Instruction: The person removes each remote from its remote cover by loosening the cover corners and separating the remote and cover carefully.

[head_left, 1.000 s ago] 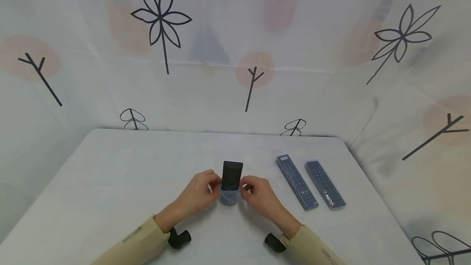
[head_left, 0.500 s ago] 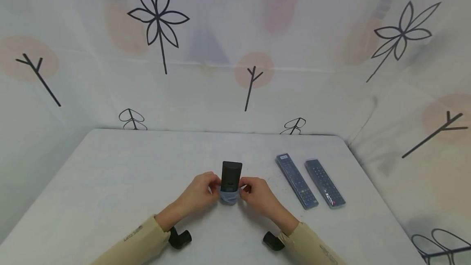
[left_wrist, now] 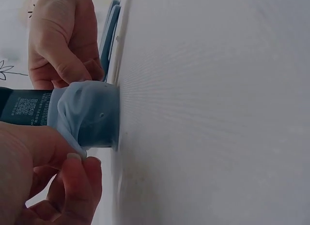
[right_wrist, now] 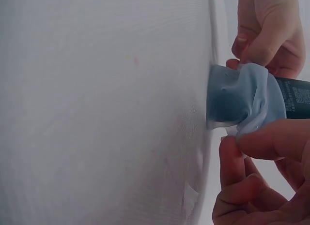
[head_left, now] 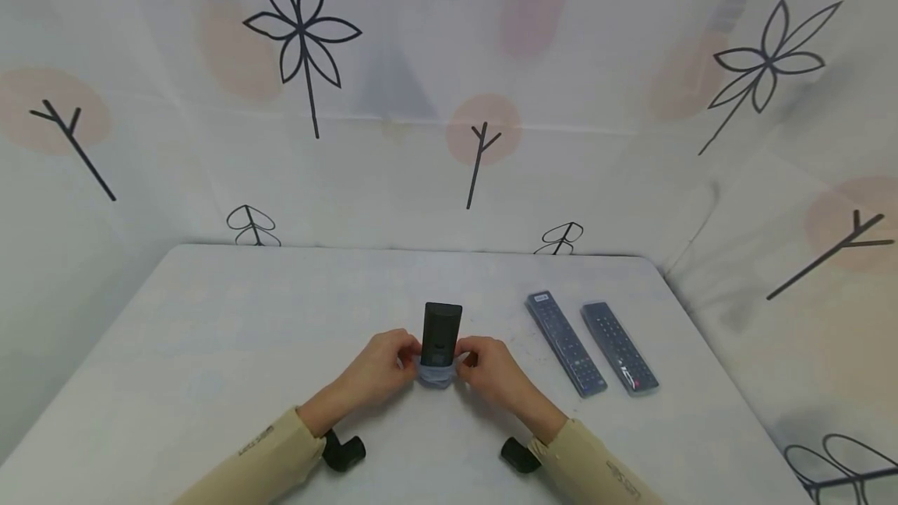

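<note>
A black remote control (head_left: pixel 441 330) stands upright on the table, its printed back facing me. Round its lower end sits a translucent blue, soft cover (head_left: pixel 436 376), bunched into folds at its upper edge. My left hand (head_left: pixel 379 369) pinches the cover's rim at the left between thumb and fingertips; the left wrist view shows the pinched cover (left_wrist: pixel 82 111) stretched toward that thumb. On the opposite side my right hand (head_left: pixel 496 370) pinches the rim too, as the right wrist view shows, where a fold of the cover (right_wrist: pixel 256 101) is drawn to the thumb. The remote's keys are hidden.
Two more remotes in clear covers lie at the right of the white table (head_left: pixel 231 318): a longer remote (head_left: pixel 566 344) and a shorter remote (head_left: pixel 620 348). Behind the table hangs a patterned cloth (head_left: pixel 393 178). Black wrist devices stick out near both sleeves.
The cover's upper edge has slid slightly down and is more bunched, so a little more of the remote's back shows. Both hands keep their pinch almost in place.
</note>
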The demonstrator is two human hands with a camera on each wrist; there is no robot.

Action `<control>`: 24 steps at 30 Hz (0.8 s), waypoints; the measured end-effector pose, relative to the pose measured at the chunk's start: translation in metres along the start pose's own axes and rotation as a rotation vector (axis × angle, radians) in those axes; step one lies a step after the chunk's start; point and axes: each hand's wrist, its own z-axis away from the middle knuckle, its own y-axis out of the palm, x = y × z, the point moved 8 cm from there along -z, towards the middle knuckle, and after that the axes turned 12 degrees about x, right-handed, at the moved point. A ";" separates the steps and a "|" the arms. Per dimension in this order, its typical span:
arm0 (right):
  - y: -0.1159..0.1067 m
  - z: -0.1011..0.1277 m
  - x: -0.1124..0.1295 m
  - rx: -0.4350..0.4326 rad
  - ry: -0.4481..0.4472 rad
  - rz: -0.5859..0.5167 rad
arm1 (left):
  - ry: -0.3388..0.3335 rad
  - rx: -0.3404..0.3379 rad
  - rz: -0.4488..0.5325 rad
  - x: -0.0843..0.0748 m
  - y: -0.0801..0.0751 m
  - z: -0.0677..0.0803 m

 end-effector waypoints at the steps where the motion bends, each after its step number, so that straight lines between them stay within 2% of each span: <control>1: 0.000 -0.001 0.000 -0.001 0.001 0.006 | 0.001 0.000 -0.006 0.000 0.000 0.000; 11: 0.002 -0.005 -0.003 0.034 0.035 0.013 | 0.000 0.014 -0.032 0.003 0.002 0.001; 17: 0.001 -0.003 -0.005 0.017 0.045 -0.001 | -0.021 0.020 -0.023 0.009 0.001 -0.001; 24: -0.002 0.000 -0.009 -0.011 0.077 -0.053 | -0.078 0.025 0.086 0.019 0.001 -0.001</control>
